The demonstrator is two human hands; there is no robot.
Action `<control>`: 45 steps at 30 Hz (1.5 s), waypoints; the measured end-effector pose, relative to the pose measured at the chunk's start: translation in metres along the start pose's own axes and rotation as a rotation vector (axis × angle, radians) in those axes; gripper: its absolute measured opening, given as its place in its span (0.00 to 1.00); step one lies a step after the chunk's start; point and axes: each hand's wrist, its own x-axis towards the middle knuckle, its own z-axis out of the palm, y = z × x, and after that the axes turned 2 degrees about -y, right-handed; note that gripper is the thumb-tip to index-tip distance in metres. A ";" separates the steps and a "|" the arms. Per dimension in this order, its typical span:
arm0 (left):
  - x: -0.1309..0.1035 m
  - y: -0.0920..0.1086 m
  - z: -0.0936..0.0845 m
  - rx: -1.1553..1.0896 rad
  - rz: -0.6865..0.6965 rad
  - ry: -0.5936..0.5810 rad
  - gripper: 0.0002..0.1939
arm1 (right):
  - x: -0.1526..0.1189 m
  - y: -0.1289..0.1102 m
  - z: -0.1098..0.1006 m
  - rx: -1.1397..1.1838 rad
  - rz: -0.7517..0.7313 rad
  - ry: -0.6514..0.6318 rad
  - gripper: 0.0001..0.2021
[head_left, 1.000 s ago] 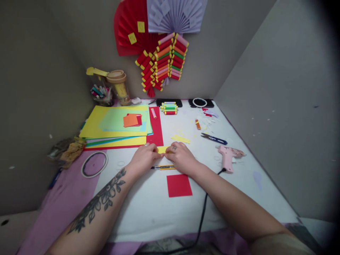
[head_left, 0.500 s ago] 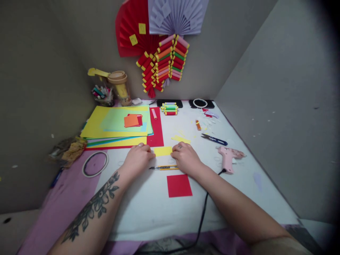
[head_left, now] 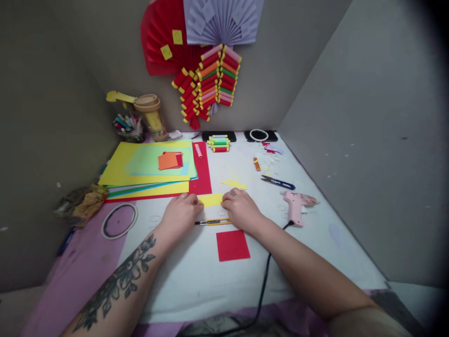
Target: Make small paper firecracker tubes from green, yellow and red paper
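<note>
A small yellow paper strip (head_left: 211, 200) lies flat between my hands, on the white tabletop. My left hand (head_left: 182, 210) has its curled fingers on the left end of the strip. At the opposite end, my right hand (head_left: 240, 206) grips the paper with bent fingers. Just below the strip is a thin craft knife (head_left: 213, 222) with a yellow handle, its right end hidden by my right hand. Nearer to me lies a red paper square (head_left: 233, 245). Several yellow offcuts (head_left: 234, 184) are scattered beyond my right hand.
Coloured paper sheets (head_left: 147, 164) are stacked at the back left, with a tape roll (head_left: 119, 221) nearer. On the right lie thread snips (head_left: 278, 181) and a pink glue gun (head_left: 296, 207), its black cord (head_left: 265, 276) running toward me. Small paper rolls (head_left: 219, 143) sit at the back.
The view has shifted slightly, so everything appears a little further left. Both hands stay at the ends of the yellow strip.
</note>
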 end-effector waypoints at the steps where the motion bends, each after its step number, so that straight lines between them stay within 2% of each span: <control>1: 0.000 0.000 -0.001 -0.002 -0.001 -0.002 0.14 | 0.000 -0.003 0.000 0.009 -0.001 0.016 0.15; 4: -0.001 0.001 -0.001 -0.027 -0.003 -0.001 0.14 | 0.000 -0.015 -0.001 0.032 -0.052 0.046 0.19; 7: -0.001 0.001 -0.001 -0.065 -0.019 -0.003 0.13 | 0.000 -0.025 -0.002 0.022 -0.112 -0.003 0.20; 14: -0.003 -0.001 0.000 -0.037 -0.032 -0.023 0.15 | -0.010 -0.011 -0.012 -0.069 0.046 -0.068 0.15; 17: -0.002 -0.005 0.007 -0.115 -0.032 0.014 0.16 | -0.012 -0.007 -0.014 -0.024 0.061 -0.019 0.13; 20: 0.001 -0.011 0.014 -0.274 -0.114 0.099 0.17 | -0.012 -0.013 -0.012 0.108 0.004 0.048 0.11; 23: 0.006 -0.017 0.017 -0.430 -0.220 0.268 0.14 | -0.009 -0.024 -0.006 0.170 -0.091 -0.005 0.13; 25: 0.008 -0.019 0.017 -0.484 -0.253 0.371 0.12 | -0.007 -0.029 -0.003 0.147 -0.109 -0.061 0.10; 28: 0.010 -0.020 0.016 -0.490 -0.296 0.443 0.16 | -0.006 -0.024 -0.005 0.148 -0.104 -0.070 0.06; 30: 0.012 -0.019 0.016 -0.498 -0.310 0.494 0.16 | -0.007 -0.013 -0.011 0.193 -0.038 -0.008 0.06; 33: 0.013 -0.015 0.017 -0.548 -0.221 0.561 0.06 | -0.011 0.011 -0.022 0.195 0.185 0.101 0.06; 36: 0.013 -0.009 0.018 -0.555 -0.132 0.519 0.07 | -0.013 0.030 -0.027 0.107 0.305 0.083 0.04; 39: 0.015 -0.001 0.017 -0.495 -0.115 0.458 0.16 | -0.013 0.036 -0.024 0.046 0.279 -0.003 0.04; 42: 0.019 0.007 0.019 -0.411 -0.079 0.352 0.11 | -0.013 0.037 -0.020 0.004 0.252 -0.048 0.04; 45: 0.022 0.010 0.023 -0.371 -0.120 0.239 0.11 | -0.013 0.038 -0.017 -0.006 0.229 -0.069 0.05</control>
